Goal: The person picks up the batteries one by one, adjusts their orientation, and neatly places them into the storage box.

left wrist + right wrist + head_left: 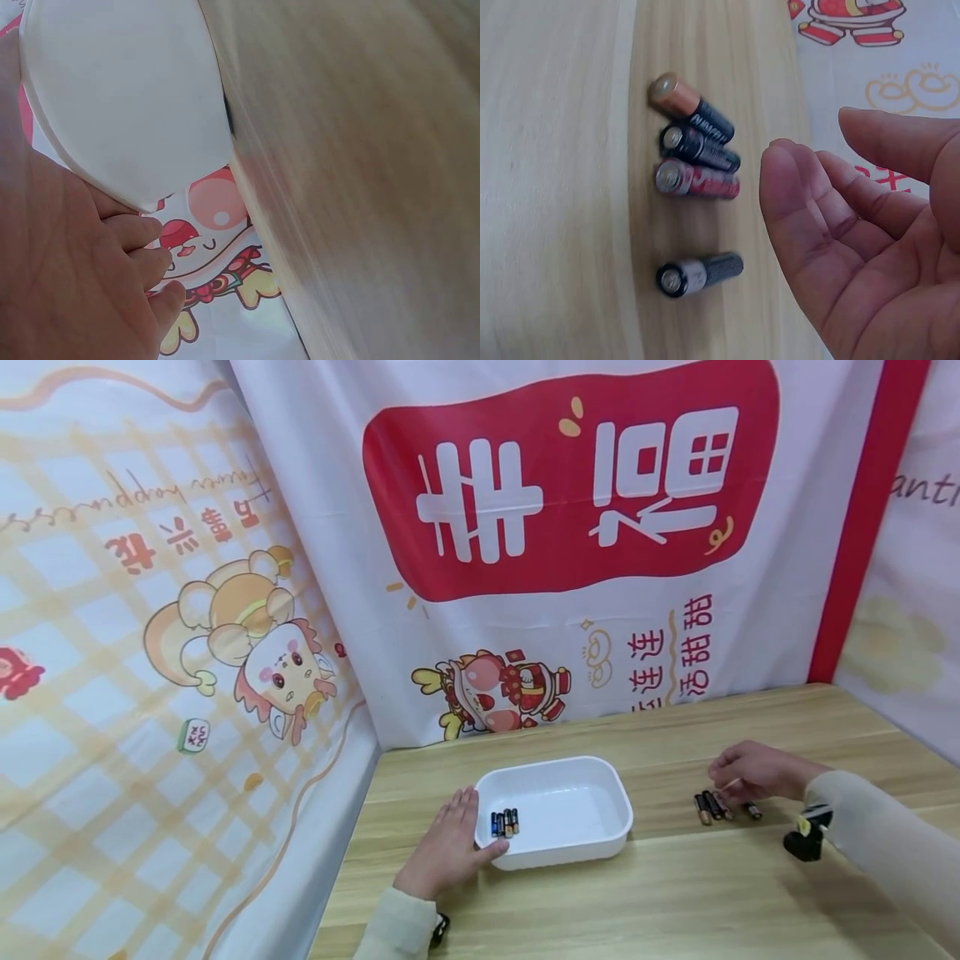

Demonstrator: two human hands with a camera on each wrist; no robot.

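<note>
Air is all that the right hand (761, 772) holds: its digits are bent and parted by a middling gap, just beside four loose batteries, though I cannot tell whether a fingertip touches one. Three lie side by side: a copper-and-black battery (694, 112), set at a slant, a black battery (699, 148) and a red battery (699, 179). The banded battery (697, 276) rests a little apart, nearer the desk's right edge.

They should handle as small, stiff, smooth cylinders, dense for their size but easy to lift, hard to damage and apt to roll. A pinch across the middle of the barrel looks best; the banded one offers room on both sides, while the close three leave little space for fingers.

The left hand (446, 845) lies spread against the left end of the white tray (558, 862), thumb over its near-left corner. The tray, towards the desk's far-left corner, looks like light plastic that could slide unless steadied by the rim. Four more batteries (508, 822) sit in a row inside its left end. Beyond the desk's (675, 893) far edge hangs a printed cloth (797, 568).
</note>
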